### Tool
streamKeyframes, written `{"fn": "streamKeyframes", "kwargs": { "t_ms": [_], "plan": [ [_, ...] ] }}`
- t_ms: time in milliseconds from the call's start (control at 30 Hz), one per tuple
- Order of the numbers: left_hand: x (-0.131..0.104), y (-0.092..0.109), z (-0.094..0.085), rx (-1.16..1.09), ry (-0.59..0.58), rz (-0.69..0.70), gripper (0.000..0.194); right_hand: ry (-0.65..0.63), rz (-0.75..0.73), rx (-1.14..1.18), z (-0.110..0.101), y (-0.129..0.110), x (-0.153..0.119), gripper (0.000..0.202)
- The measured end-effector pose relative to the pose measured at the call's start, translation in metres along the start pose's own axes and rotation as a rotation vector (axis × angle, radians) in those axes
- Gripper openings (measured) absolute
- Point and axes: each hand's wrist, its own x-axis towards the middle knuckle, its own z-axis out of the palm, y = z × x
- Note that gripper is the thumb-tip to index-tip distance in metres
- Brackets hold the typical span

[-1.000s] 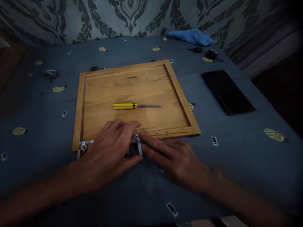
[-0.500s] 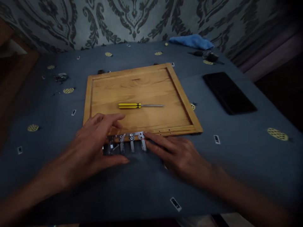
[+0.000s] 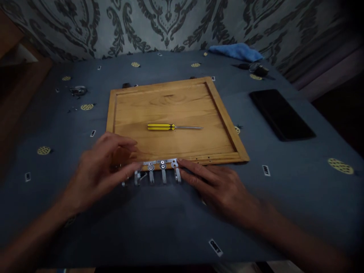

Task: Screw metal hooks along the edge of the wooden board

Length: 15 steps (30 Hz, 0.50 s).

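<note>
- My left grip (image 3: pixel 98 172): released, thumb beside the hook rail (image 3: pixel 162 163); contact unclear.
- My right grip (image 3: pixel 224 189): fingertips at the hook rail's end; closure indeterminable.
- Beyond both grips: screwdriver (image 3: pixel 161 127), lying on the wooden panel (image 3: pixel 170 108).

A dark blue cloth (image 3: pixel 287 197) covers the table, and on it are printed yellow pineapples and small white labels with letters. On the right side lies a black flat device (image 3: pixel 282 115), which looks like a phone or tablet, with its dark face up. Farther back, near the far right corner, there is a crumpled blue rag (image 3: pixel 236 52), and just in front of it lies a dark object (image 3: pixel 258 69), too unclear to name. Behind the table hangs a pale fabric (image 3: pixel 167 22) with dark leaf ornaments. At the upper left stands a piece of brown wooden furniture (image 3: pixel 36 77), partly in shadow.
</note>
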Motion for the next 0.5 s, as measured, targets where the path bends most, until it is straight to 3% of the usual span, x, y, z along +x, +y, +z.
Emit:
{"fn": "streamKeyframes", "kwargs": {
  "t_ms": [200, 500],
  "plan": [
    [0.000, 0.017, 0.022, 0.114, -0.177, 0.133, 0.057, 0.019, -0.014, -0.005, 0.000, 0.001, -0.001, 0.035],
    [0.002, 0.019, 0.029, 0.190, -0.177, 0.164, 0.061, 0.035, -0.009, -0.012, 0.002, 0.000, 0.001, 0.037]
  ]
}}
